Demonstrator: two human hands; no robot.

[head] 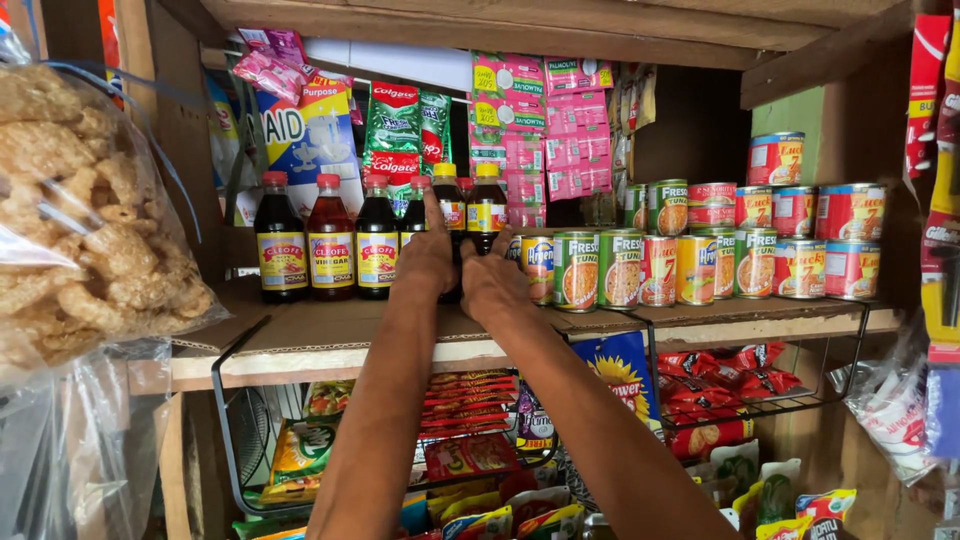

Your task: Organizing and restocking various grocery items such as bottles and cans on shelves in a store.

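Both my arms reach up to a cardboard-lined wooden shelf (pixel 320 335). My left hand (pixel 428 255) is among dark sauce bottles with yellow caps (pixel 487 205), one finger raised along a bottle; whether it grips one is hidden. My right hand (pixel 492 280) rests beside it, in front of the same bottles and next to a yellow-labelled can (pixel 538 268). More dark and red bottles with red caps (pixel 331 238) stand to the left of my hands.
Rows of stacked tins (pixel 780 235) fill the shelf's right side. Sachet strips (pixel 520 130) hang behind. A clear bag of fried crackers (pixel 80 210) hangs at the left. Wire baskets (pixel 240 420) of snack packets sit under the shelf.
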